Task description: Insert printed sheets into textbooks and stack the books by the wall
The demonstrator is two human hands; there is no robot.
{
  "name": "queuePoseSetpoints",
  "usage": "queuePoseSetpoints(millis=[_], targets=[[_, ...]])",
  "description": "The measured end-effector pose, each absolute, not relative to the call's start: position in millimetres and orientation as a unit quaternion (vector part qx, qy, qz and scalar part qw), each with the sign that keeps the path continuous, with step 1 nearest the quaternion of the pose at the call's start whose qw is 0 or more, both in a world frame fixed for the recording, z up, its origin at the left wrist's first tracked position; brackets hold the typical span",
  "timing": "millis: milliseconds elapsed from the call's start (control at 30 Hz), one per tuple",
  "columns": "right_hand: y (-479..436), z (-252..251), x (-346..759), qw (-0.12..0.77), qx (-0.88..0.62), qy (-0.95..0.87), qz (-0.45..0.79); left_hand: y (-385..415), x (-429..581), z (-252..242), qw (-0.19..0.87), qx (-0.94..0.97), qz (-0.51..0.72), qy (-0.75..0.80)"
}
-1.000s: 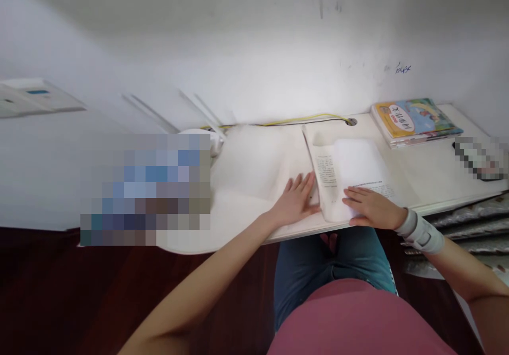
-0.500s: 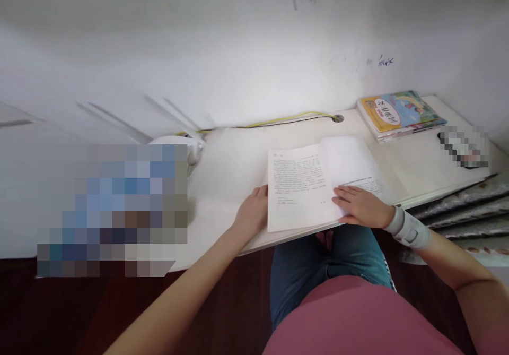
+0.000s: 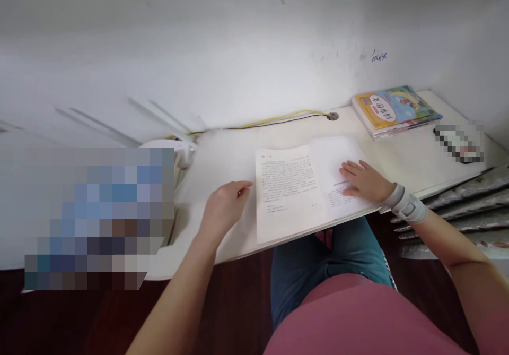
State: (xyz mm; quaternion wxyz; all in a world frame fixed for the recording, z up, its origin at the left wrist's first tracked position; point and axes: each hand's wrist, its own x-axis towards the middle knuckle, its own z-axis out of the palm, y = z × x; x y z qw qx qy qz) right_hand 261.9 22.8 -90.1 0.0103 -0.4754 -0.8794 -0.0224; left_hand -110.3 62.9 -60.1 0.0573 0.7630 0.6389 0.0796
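An open book [image 3: 286, 185] lies on the white desk [image 3: 222, 158] near its front edge, printed text showing on both pages. My right hand [image 3: 363, 181], with a grey-white band at the wrist, rests flat with spread fingers on the right page. To the left of the book is my left hand [image 3: 226, 206], its fingers curled and the thumb and fingertips close together near the left page's edge. Whether anything is between those fingertips is too small to make out.
A stack of books [image 3: 397, 111] with a colourful cover sits at the back right. Beside it is a blurred dark-edged object [image 3: 457, 144]. Yellow and black cables [image 3: 270, 122] run along the wall to a desk hole. A pixelated area covers the left side.
My left hand has moved left, away from the book's edge, and its fingers have drawn together. My right hand has slid up and outward on the right page. The view has shifted slightly.
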Motion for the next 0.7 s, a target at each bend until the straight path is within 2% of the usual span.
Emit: queuePoseSetpoints(millis=[167, 267, 433, 600, 700], targets=[[24, -97, 247, 0.015, -0.453, -0.891, -0.015, 49, -128, -79, -0.059, 0.756, 0.038, 0.651], [26, -100, 244, 0.026, -0.444, -0.896, -0.018, 42, -124, -86, -0.111, 0.786, 0.064, 0.605], [34, -102, 246, 0.031, -0.443, -0.896, -0.007, 25, -81, -73, -0.048, 0.834, 0.082, 0.544], [34, -103, 248, 0.022, -0.438, -0.899, 0.000, 10, -27, -73, 0.077, 0.920, 0.085, 0.375], [33, -105, 249, 0.031, -0.436, -0.899, -0.001, 25, -28, -91, 0.097, 0.890, 0.060, 0.442]])
